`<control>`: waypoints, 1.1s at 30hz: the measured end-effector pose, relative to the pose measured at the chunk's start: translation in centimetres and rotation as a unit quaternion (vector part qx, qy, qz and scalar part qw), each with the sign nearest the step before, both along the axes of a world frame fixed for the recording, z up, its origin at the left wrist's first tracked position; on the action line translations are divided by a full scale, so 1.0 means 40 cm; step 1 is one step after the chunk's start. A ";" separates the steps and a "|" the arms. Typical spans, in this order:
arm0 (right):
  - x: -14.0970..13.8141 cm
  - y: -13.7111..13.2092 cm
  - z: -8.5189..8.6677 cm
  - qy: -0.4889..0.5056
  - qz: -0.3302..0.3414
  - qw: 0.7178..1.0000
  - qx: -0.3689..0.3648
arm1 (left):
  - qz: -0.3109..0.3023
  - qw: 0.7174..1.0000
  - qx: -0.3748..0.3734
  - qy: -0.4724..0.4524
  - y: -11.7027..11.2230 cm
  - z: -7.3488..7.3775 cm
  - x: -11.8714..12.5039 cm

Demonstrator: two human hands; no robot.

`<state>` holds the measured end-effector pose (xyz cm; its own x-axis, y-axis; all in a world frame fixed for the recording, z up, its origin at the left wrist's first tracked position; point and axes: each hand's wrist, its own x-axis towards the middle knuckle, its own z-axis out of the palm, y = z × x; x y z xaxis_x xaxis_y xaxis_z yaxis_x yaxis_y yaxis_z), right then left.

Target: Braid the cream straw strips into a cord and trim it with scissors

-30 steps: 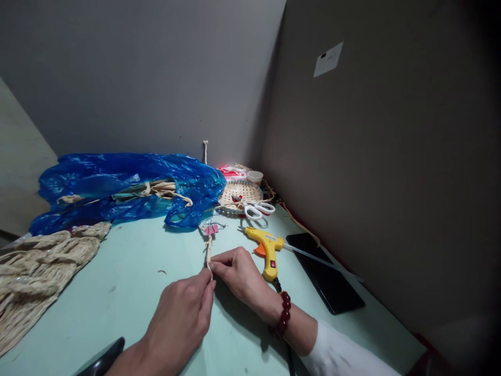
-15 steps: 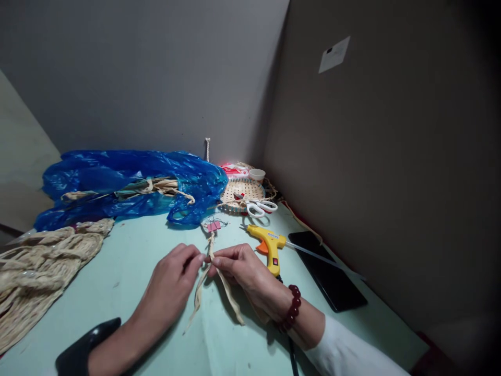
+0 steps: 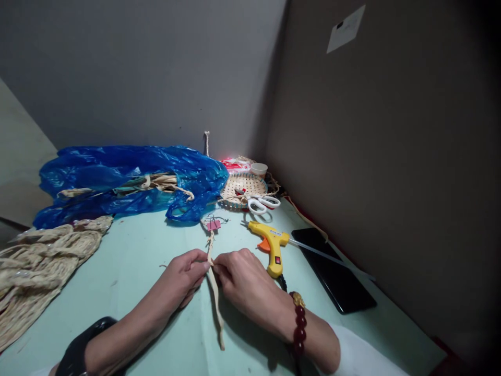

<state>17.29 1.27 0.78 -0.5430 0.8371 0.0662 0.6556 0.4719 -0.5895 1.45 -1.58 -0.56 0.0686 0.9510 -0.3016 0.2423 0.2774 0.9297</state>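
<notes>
A thin braid of pale dried plant fibre (image 3: pixel 211 244) runs toward me from a pink binder clip (image 3: pixel 213 225) on the table. My left hand (image 3: pixel 182 279) pinches the braid's near end from the left, thumb and fingertips together. From the other side my right hand (image 3: pixel 250 284) is closed on the fibre at the same spot, its fingertips partly hidden. One loose strand (image 3: pixel 216 308) hangs down between the hands onto the cloth. Right of my right hand lies a yellow glue gun (image 3: pixel 276 243) with an orange trigger and a clear glue stick in its back.
A black phone (image 3: pixel 336 277) lies at the right, under the glue stick. White-handled scissors (image 3: pixel 263 203) rest against a woven basket (image 3: pixel 242 184). Behind are a blue plastic bag (image 3: pixel 117 162) with fibre bundles and a white cup (image 3: pixel 259 169). Braided pieces (image 3: pixel 55 261) lie at left.
My right hand has turned over, knuckles up, and both hands meet at the braid's end. Two strands hung apart before; now one hangs visibly between the hands. The view has shifted slightly.
</notes>
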 end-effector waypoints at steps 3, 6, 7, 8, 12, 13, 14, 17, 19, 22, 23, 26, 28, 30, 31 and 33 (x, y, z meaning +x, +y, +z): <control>-0.003 -0.012 0.008 -0.097 -0.020 0.992 0.078 | -0.005 0.996 0.047 0.080 0.007 -0.003 -0.004; -0.005 -0.018 0.015 -0.113 -0.030 0.989 0.094 | -0.001 0.990 0.075 0.117 0.017 -0.003 0.000; -0.005 -0.019 0.016 -0.108 -0.033 0.990 0.086 | 0.002 0.988 0.081 0.129 0.018 -0.003 0.002; -0.006 -0.020 0.016 -0.097 -0.034 0.992 0.074 | 0.007 0.987 0.085 0.137 0.018 -0.002 0.005; -0.015 -0.030 0.010 -0.036 -0.032 0.999 0.020 | 0.021 0.987 0.085 0.133 0.012 -0.002 0.013; -0.018 -0.034 0.007 -0.029 -0.030 0.999 0.013 | 0.022 0.989 0.082 0.124 0.010 -0.004 0.013; -0.021 -0.039 0.005 -0.029 -0.030 0.999 0.012 | 0.023 0.990 0.079 0.113 0.008 -0.005 0.012; -0.031 -0.056 -0.004 -0.068 -0.024 0.996 0.046 | 0.017 0.995 0.062 0.070 0.002 -0.013 0.006; -0.035 -0.068 -0.012 -0.106 -0.014 0.990 0.092 | 0.014 0.998 0.050 0.042 0.000 -0.018 0.003; -0.040 -0.078 -0.027 -0.139 0.024 0.977 0.162 | 0.022 0.999 0.036 0.014 -0.002 -0.024 0.001; -0.040 -0.079 -0.031 -0.142 0.038 0.974 0.175 | 0.026 0.999 0.033 0.009 -0.002 -0.025 0.000; -0.034 -0.070 -0.029 -0.131 0.056 0.975 0.170 | 0.035 0.999 0.026 0.000 0.000 -0.022 -0.003; -0.024 -0.054 -0.013 -0.106 0.045 0.984 0.133 | 0.038 0.999 0.021 -0.008 0.000 -0.018 -0.005; -0.009 -0.031 0.011 -0.059 0.041 0.995 0.065 | 0.038 0.999 0.015 -0.016 -0.001 -0.013 -0.005; -0.002 -0.018 0.023 -0.028 0.036 0.999 0.028 | 0.038 0.999 0.012 -0.021 -0.003 -0.011 -0.005; 0.011 0.006 0.040 0.040 0.000 0.999 -0.022 | 0.037 0.999 0.004 -0.031 -0.006 -0.006 -0.003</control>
